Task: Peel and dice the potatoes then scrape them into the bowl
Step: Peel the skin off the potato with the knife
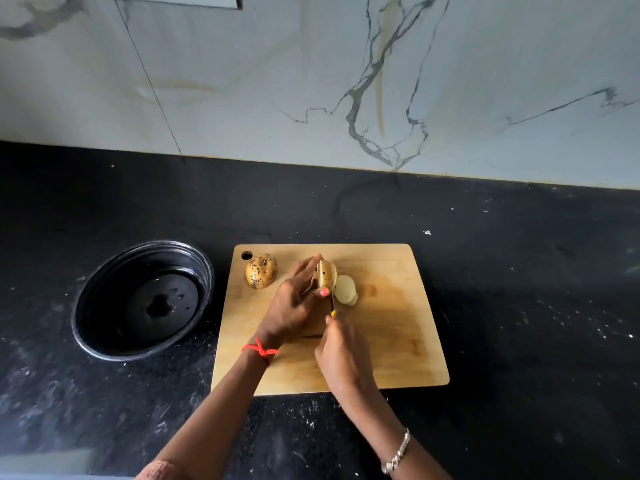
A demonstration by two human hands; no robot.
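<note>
Black bowl on dark countertop, left of cutting board, apart from it; wet patch and droplets on bowl floor. Wooden cutting board: whole speckled potato near far-left corner, unpeeled. Left hand, red thread at wrist, fingers curled round second potato at board centre. Knife against its right side; cut slices lying just right of blade. Right hand wrapped round knife handle, yellow tip showing

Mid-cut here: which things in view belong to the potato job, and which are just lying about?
Job: half-cut potato, held by left hand; knife in right hand; cut slices; whole potato; cutting board; black bowl.
Lying about: white scrap on the counter.
</note>
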